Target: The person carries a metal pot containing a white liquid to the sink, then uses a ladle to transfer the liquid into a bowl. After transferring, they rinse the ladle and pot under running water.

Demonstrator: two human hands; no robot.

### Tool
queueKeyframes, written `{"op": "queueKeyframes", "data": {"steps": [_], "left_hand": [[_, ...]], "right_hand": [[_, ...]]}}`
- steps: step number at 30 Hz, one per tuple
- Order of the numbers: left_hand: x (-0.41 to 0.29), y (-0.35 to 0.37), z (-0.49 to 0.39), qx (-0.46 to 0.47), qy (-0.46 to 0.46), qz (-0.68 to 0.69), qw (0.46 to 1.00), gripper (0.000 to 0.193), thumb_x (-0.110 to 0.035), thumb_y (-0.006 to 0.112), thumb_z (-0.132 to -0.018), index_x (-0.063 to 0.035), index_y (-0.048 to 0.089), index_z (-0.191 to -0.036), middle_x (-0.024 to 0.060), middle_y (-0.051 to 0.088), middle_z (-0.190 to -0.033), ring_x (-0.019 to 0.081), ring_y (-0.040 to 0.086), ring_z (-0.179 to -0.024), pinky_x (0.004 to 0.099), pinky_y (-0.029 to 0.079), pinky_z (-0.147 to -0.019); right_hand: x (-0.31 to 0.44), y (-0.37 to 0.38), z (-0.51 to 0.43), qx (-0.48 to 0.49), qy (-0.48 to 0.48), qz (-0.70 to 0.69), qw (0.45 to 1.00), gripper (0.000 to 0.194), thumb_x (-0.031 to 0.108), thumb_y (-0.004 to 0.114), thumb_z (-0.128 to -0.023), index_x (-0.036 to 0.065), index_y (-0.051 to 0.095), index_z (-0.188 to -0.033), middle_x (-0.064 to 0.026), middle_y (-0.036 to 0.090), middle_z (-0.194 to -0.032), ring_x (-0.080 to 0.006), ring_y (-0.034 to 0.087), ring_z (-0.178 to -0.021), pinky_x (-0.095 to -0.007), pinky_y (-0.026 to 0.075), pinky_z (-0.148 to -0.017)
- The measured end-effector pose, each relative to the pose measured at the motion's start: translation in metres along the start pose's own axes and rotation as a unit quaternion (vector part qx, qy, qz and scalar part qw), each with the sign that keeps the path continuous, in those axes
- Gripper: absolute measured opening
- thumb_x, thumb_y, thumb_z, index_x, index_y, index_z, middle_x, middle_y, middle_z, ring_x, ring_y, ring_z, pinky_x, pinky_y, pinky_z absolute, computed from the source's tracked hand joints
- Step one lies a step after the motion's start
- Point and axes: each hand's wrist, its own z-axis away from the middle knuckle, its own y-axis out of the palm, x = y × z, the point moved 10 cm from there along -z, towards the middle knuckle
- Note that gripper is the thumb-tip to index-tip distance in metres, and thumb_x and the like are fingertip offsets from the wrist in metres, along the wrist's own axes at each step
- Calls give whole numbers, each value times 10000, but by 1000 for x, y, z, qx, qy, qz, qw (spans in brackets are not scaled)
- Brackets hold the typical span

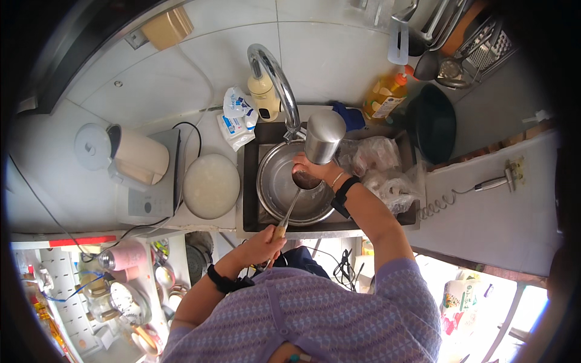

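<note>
My left hand (pixel 261 245) grips the wooden handle of a metal ladle (pixel 290 209) from below. My right hand (pixel 313 167) is at the ladle's round bowl, fingers curled over its far rim; whether it holds a cloth or sponge I cannot tell. Beneath the ladle bowl sits a round stainless steel basin (pixel 277 199) in the dark sink (pixel 250 213). A chrome gooseneck tap (pixel 283 86) arches down to the basin's far edge. Beside its spout a brushed metal cylinder (pixel 324 136) partly covers my right hand. No water stream can be made out.
Left of the sink stand a round vessel of cloudy white contents (pixel 212 186) and a kettle (pixel 140 154) with its lid raised. Clear plastic bags (pixel 376 159) fill the sink's right side. Behind are wipes packs (pixel 236 129), a soap bottle (pixel 385 97) and a dark green basin (pixel 433 125).
</note>
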Motion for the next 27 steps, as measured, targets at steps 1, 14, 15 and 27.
{"op": "queueKeyframes", "data": {"steps": [1, 14, 15, 27], "left_hand": [[-1, -2, 1, -4, 4, 3, 1000, 259, -276, 504, -1063, -24, 458, -1104, 35, 563, -752, 111, 541, -537, 268, 466, -480], [8, 13, 0, 15, -8, 117, 993, 263, -307, 546, -1060, -48, 532, -1102, 17, 566, -753, 97, 541, -501, 246, 430, -458], [12, 13, 1, 15, -23, 117, 993, 258, -304, 546, -1060, -49, 534, -1099, 18, 566, -751, 98, 542, -503, 247, 432, -458], [5, -2, -2, -9, 43, 55, 998, 236, -236, 520, -1065, -24, 458, -1148, 53, 564, -791, 141, 568, -531, 283, 469, -467]], "right_hand": [[-12, 6, -1, 32, 50, -31, 998, 477, 468, 672, -916, 66, 669, -1174, -161, 684, -1176, -320, 642, -1104, -401, 491, -943], [-41, -6, 82, -145, 427, -18, 892, 778, 727, 586, -883, -29, 746, -972, -277, 715, -1012, -452, 682, -989, -501, 526, -874], [-36, -5, 86, -141, 432, -8, 891, 767, 712, 579, -896, -32, 741, -984, -281, 711, -1011, -448, 685, -979, -490, 546, -851], [-18, 44, 89, -249, 317, -603, 689, 317, 227, 573, -1041, -24, 594, -1233, -142, 694, -1134, -288, 728, -955, -336, 655, -738]]}}
